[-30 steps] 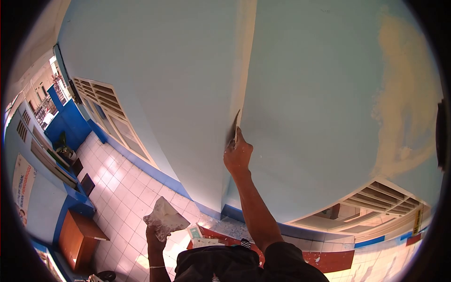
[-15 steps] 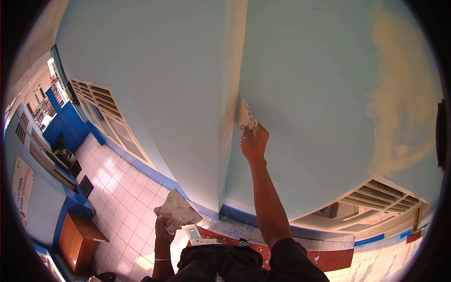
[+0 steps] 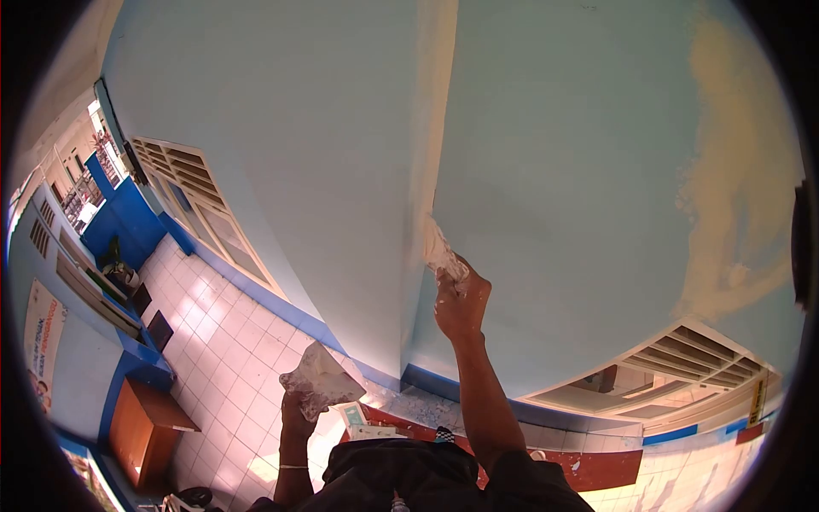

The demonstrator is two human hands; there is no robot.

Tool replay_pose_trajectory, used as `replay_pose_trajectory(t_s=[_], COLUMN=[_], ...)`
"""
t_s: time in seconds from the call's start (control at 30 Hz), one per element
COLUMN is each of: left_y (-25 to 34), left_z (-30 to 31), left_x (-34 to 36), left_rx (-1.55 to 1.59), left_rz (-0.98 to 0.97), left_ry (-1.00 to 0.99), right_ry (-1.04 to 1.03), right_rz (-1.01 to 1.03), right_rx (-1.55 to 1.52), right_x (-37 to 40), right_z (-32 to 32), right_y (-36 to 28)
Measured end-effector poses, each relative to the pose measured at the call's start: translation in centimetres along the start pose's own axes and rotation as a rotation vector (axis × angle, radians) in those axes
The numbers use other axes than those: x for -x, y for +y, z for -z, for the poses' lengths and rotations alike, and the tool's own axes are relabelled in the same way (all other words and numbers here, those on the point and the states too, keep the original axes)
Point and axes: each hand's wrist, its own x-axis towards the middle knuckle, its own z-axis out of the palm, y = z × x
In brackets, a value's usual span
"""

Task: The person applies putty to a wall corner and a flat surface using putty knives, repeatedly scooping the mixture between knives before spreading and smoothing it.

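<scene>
My right hand (image 3: 462, 300) is closed around a putty knife (image 3: 440, 253) caked with white filler. Its blade lies against the narrow cream-coloured strip of filler (image 3: 439, 111) that runs down the wall's corner edge. Lower down on the left, my left hand (image 3: 296, 416) grips a flat putty board (image 3: 321, 377), smeared with white filler and held out in front of my body. The fingers under the board are partly hidden. Light blue wall (image 3: 546, 171) stretches out on both sides of the strip.
A cream patch (image 3: 740, 171) covers part of the wall at right. Vented windows (image 3: 192, 196) sit on both sides. Below are white floor tiles (image 3: 226, 350), a red sheet (image 3: 597, 469) with white specks, and a wooden desk (image 3: 141, 427) at lower left.
My right hand has slid the putty knife downward along the corner edge. My left hand stays nearly in place with the putty board, and the view has shifted slightly.
</scene>
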Motion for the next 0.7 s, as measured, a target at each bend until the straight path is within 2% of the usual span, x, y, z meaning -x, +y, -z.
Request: replay_pose_trajectory(t_s=[0.07, 0.1, 0.2, 0.27, 0.4, 0.5, 0.57, 0.6, 0.67, 0.7], left_y=[-0.1, 0.1, 0.3, 0.2, 0.4, 0.9, 0.9, 0.9, 1.2, 1.1], left_z=[-0.2, -0.5, -0.8, 0.1, 1.3, 2.4, 3.0, 3.4, 3.6, 3.3], left_x=[-0.5, -0.4, 0.1, 0.4, 1.3, 1.3, 1.1, 1.2, 0.5, 0.0], left_rx=[0.05, 0.041, -0.002, -0.058, -0.116, -0.182, -0.121, -0.203, -0.367, -0.274], left_rz=[0.005, -0.006, -0.031, -0.031, -0.037, -0.057, -0.053, -0.052, -0.058, -0.041], left_ry=[-0.013, -0.013, -0.031, -0.049, 0.036, 0.052, 0.067, 0.07, 0.062, 0.037], right_ry=[0.052, -0.001, 0.144, 0.184, 0.244, 0.146, 0.031, -0.023, -0.044, -0.055], right_rz=[-0.07, -0.184, 0.074, 0.099, 0.171, 0.181, 0.06, -0.002, -0.023, -0.034], right_rx=[0.09, 0.066, 0.095, 0.203, 0.297, 0.268, 0.206, 0.177, 0.205, 0.218], right_x=[-2.6, -3.8, -5.9, -5.7, -5.5, -5.7, -5.5, -5.3, -3.8, -2.7], right_z=[0.0, -0.6, -3.5, -4.3, -7.2, -6.6, -5.7, -5.3, -5.6, -5.8], right_y=[0.6, 2.2, 5.3, 4.2, 4.1, 3.9, 3.1, 2.7, 2.2, 2.1])
